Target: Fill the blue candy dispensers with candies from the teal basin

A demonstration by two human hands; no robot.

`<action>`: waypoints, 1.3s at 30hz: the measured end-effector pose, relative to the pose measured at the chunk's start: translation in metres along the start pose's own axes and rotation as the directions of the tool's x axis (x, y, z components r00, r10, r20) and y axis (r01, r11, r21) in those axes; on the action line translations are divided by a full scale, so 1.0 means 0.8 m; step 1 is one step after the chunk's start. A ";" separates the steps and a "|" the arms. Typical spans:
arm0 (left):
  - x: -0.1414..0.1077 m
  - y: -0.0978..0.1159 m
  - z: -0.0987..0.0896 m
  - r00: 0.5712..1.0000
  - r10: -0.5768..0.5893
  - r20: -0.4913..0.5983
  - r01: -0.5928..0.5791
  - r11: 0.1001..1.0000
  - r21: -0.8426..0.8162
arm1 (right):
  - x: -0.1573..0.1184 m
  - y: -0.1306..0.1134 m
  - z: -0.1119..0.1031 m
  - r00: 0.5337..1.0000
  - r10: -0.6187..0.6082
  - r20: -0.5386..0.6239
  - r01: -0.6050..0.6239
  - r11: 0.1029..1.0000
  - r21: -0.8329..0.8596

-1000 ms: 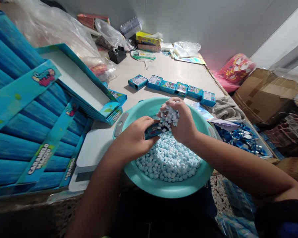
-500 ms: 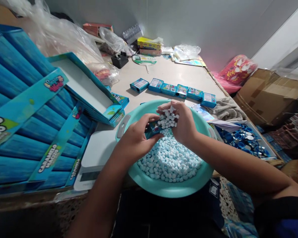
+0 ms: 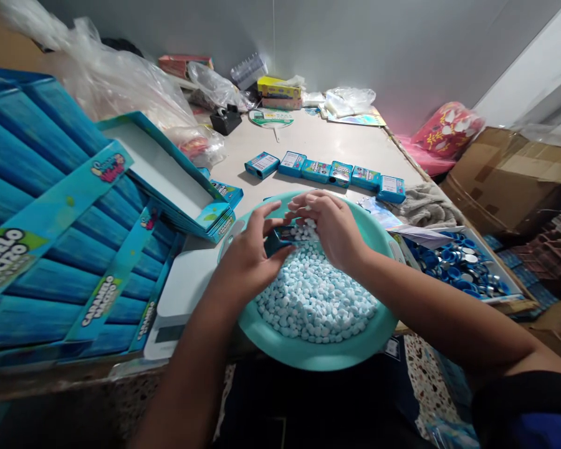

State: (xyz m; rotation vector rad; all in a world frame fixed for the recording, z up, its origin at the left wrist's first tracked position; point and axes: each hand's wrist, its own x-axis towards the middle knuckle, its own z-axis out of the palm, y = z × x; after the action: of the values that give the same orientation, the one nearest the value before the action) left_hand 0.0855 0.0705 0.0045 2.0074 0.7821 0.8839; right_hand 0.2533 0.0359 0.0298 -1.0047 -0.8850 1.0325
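Two bare hands meet over a turquoise basin holding a heap of pale blue candies. The left hand grasps a small blue box above the basin's left part, its thumb on the near side. The right hand is cupped, fingers bent toward the box, with loose candies between it and the box. On the far side of the basin, six blue boxes form an uneven row on the table. To the left sits a white scale; to the right, a tray of blue caps.
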 end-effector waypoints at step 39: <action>-0.009 0.003 -0.010 0.984 0.028 -0.175 -0.017 0.998 0.061 | -0.015 -0.013 -0.035 0.896 -0.177 0.408 0.433 0.558 -0.708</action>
State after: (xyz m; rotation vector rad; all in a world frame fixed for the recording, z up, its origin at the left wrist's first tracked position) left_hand 0.0756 0.0667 0.0079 2.0127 0.8945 1.0739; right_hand 0.2788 0.0162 0.0298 -1.3644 -1.8050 0.4430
